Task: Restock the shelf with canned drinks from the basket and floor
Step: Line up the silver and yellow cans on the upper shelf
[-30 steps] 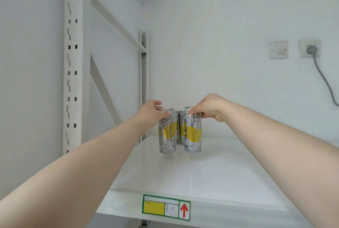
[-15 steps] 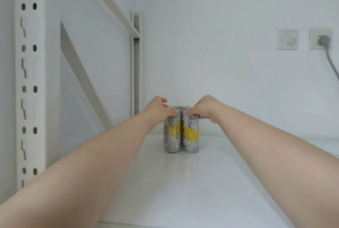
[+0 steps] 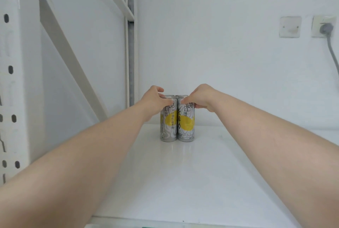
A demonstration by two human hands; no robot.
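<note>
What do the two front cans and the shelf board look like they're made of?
The front left can and front right can: likely thin metal, probably aluminium, with printed grey-swirl and yellow labelling; silvery rims at the base. The shelf board: smooth, glossy white, faintly mirroring the cans; painted metal or laminate, cannot tell which.

Bright, even, soft light fills the scene; the glossy white shelf point(image 3: 192, 181) mirrors the cans point(image 3: 177, 121) faintly. Wide-angle bending warps the slightly blurred left edge.

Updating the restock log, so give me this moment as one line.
left hand: grips left can | right hand: grips right can | both upright, side by side on shelf
</note>
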